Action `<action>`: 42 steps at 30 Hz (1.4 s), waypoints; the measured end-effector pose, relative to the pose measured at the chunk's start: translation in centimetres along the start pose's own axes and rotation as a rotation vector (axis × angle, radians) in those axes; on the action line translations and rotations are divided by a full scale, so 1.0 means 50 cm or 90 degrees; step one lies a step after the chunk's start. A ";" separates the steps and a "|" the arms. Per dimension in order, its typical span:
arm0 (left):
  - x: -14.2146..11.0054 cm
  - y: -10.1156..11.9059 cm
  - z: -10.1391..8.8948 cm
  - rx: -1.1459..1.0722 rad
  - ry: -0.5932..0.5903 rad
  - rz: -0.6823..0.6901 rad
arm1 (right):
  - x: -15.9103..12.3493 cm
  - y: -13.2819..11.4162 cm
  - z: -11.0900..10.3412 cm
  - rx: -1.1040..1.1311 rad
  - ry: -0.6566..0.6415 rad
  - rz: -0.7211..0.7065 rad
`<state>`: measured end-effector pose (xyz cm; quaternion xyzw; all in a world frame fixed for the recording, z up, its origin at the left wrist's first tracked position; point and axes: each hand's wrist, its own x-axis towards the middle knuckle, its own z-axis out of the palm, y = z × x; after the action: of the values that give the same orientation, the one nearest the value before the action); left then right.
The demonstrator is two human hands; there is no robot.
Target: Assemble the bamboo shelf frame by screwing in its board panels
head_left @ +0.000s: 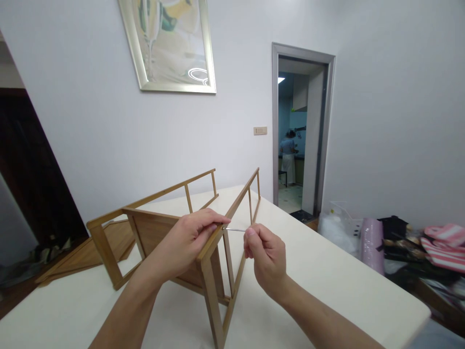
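A partly assembled wooden rack (236, 203) stands on the white table, with two ladder-like side frames and a panel (158, 230) between them. My left hand (198, 225) is closed over the top rail of the nearer right side frame, fingertips near a joint. In my right fist (267, 252) is a thin silver hex key (235, 230). Its shaft points left, and its tip meets the rail just beside my left fingertips. The end inside my fist is hidden.
The white table (327, 286) extends right and forward. A flat wooden panel (90, 252) lies at the left behind the rack. Bags, a pink roll (372, 245) and striped cloth (445, 247) are piled at the right. Through the doorway, a person (288, 155) stands in another room.
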<state>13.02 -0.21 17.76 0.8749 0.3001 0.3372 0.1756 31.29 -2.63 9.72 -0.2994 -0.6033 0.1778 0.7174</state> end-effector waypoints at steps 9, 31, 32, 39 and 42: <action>0.000 0.004 0.002 -0.003 -0.007 -0.013 | 0.000 0.010 0.001 0.190 -0.054 0.091; 0.001 -0.001 0.001 -0.006 -0.002 0.002 | 0.012 0.056 -0.040 -0.260 -0.080 -0.476; 0.001 -0.001 0.001 -0.007 -0.003 0.002 | 0.012 0.055 -0.040 -0.261 -0.077 -0.477; -0.001 -0.003 0.003 -0.007 -0.005 0.000 | 0.012 0.048 -0.036 -0.256 -0.048 -0.455; -0.001 -0.004 0.002 -0.010 -0.005 0.000 | 0.012 0.040 -0.031 -0.230 -0.040 -0.420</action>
<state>12.98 -0.07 17.56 0.8747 0.2966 0.3362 0.1839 33.11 -1.10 8.74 -0.2048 -0.7108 -0.1629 0.6529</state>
